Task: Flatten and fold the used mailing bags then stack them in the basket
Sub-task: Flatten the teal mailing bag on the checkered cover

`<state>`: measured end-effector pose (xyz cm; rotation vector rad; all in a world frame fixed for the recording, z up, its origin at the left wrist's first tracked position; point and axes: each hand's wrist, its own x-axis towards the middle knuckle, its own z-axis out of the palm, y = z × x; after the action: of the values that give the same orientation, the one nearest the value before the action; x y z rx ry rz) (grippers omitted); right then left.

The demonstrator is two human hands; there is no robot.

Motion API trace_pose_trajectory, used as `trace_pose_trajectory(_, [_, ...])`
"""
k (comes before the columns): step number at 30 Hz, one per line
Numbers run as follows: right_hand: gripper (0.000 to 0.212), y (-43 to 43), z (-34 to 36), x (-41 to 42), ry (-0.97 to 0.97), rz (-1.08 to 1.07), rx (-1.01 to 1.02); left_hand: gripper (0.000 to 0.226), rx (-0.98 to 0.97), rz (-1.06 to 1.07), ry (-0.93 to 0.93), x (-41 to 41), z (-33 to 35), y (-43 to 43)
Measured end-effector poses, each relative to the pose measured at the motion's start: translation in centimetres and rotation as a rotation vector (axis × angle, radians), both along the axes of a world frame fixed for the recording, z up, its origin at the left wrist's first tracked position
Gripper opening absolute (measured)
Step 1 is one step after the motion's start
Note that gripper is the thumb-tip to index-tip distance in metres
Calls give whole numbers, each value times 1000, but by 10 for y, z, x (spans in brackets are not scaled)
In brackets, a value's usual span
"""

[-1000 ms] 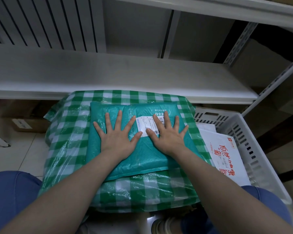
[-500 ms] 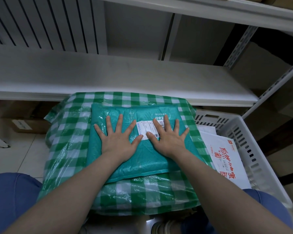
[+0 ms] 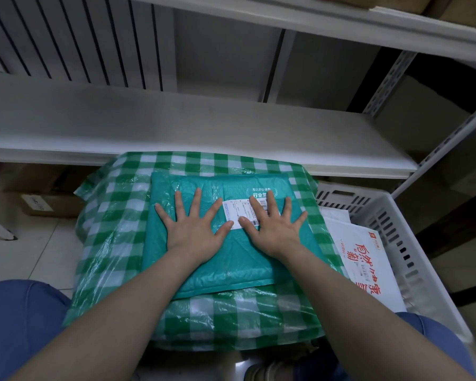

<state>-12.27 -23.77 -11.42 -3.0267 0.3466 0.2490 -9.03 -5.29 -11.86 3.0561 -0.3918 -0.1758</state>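
Note:
A teal mailing bag point(image 3: 231, 266) with a white shipping label point(image 3: 238, 211) lies flat on a surface covered by a green-and-white checked plastic cloth point(image 3: 116, 229). My left hand point(image 3: 194, 225) presses on the bag's left half, fingers spread and straight. Beside it, my right hand point(image 3: 274, 225) presses palm down on the right half, its fingers partly over the label. To the right stands a white plastic basket point(image 3: 412, 251) holding a white mailing bag with red print point(image 3: 364, 259).
A white metal shelf point(image 3: 204, 127) runs across just behind the checked cloth. A cardboard box point(image 3: 47, 204) sits on the tiled floor at the left. My knees in blue trousers frame the bottom corners.
Both hands stay flat on the teal bag, almost in the same place; the view has shifted slightly.

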Motion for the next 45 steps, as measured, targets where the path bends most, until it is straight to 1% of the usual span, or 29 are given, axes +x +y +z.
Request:
trace_pose_trajectory(2, [74, 1, 7, 2, 23, -9, 21, 72, 0, 10, 2, -3, 6, 0])
trace_pose_trajectory(4, [73, 7, 12, 2, -11, 7, 14, 72, 13, 17, -2, -8, 10, -1])
trace_pose_trajectory(6, [73, 16, 8, -4, -42, 23, 11, 71, 8, 25, 1, -16, 9, -1])
trace_pose_trajectory(10, [73, 20, -4, -10, -44, 4, -2, 69, -15, 49, 1, -21, 1, 0])
trace_pose_trajectory(18, [74, 20, -5, -9, -37, 2, -2, 71, -4, 40, -2, -20, -1, 0])
trace_pose_trajectory(20, [71, 21, 0, -9, -38, -9, 30, 71, -4, 39, 10, -21, 2, 0])
trace_pose_trajectory(22, [64, 19, 12, 2, -89, -32, 72, 72, -32, 47, -28, -12, 11, -1])
trace_pose_trajectory(24, [66, 15, 22, 18, -122, -57, 67, 71, -46, 63, -67, 5, 17, -1])
trace_pose_trajectory(28, [73, 15, 5, 31, -7, -73, 32, 71, -35, 103, -2, 17, 2, 7])
trace_pose_trajectory(33, [72, 15, -1, 31, -4, -83, -5, 69, -17, 103, -24, 16, -4, 7])
trace_pose_trajectory(38, [72, 13, 7, 27, 86, -59, 56, 71, -14, 89, 45, 14, 0, 9])
trace_pose_trajectory(39, [73, 10, 10, 25, 84, -71, 80, 71, -26, 98, 48, 13, 3, 12])
trace_pose_trajectory(41, [76, -1, 15, 17, 34, -180, 109, 70, -72, 159, 48, 8, 7, 19])
trace_pose_trajectory(43, [78, -13, 23, 8, -17, -310, 58, 69, -120, 224, 42, 0, 11, 24])
trace_pose_trajectory(45, [76, -23, 31, 4, -31, -379, 27, 69, -127, 238, 25, -6, 15, 24])
